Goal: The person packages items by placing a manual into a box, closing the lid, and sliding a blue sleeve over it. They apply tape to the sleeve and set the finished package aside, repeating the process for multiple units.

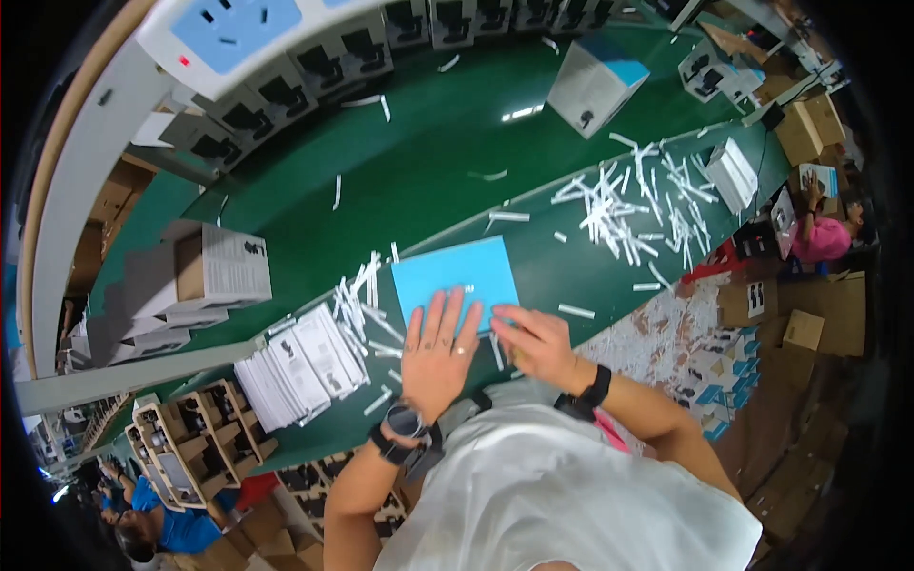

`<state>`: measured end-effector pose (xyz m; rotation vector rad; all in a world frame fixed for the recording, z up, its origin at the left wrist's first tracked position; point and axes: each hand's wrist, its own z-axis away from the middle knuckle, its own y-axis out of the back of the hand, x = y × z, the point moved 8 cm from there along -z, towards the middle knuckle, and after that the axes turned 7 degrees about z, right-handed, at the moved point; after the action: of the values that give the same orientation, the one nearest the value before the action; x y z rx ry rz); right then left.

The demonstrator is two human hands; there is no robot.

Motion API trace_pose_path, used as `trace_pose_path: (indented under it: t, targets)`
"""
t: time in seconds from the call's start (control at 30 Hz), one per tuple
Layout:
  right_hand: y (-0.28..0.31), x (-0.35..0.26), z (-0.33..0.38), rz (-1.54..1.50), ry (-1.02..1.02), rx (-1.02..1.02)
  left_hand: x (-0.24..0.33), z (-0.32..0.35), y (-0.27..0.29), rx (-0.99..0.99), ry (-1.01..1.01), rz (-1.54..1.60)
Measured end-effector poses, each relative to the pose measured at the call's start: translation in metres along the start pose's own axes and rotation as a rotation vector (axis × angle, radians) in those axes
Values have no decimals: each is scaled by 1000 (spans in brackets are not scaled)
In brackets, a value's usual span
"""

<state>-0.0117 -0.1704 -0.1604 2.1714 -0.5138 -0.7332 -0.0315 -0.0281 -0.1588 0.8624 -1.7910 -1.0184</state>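
Resting left hand (440, 347) flat, fingers slightly apart, on box (447, 266) lying on worktop (562, 276). Right hand (535, 341) is touching its near-right corner, fingers bent; I can't tell whether they're clamping.

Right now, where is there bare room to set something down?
Widest free patch: green tabletop beyond the blue panel, short of the back row of white boxes, with a few stray strips. A smaller one: between the panel and the right-hand strip heap. Crowded: left of the panel, with loose strips and stacked white sheets.
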Motion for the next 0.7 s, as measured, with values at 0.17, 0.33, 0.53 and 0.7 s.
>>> trace_pose_path:
  t: [0.17, 0.33, 0.53, 0.7]
  targets:
    - [-11, 25, -8, -138, 104, 31, -6, -4, -5, 72, -41, -43]
    - [-8, 49, -60, -258, -85, -175, -16, -2, -2, -2, -232, -14]
    - [-29, 63, -47, -388, -132, -230, -47, -48, 15, -212, -61, -13]
    - [-27, 68, -52, -432, -11, -95, -47, -52, 20, -307, -103, 46]
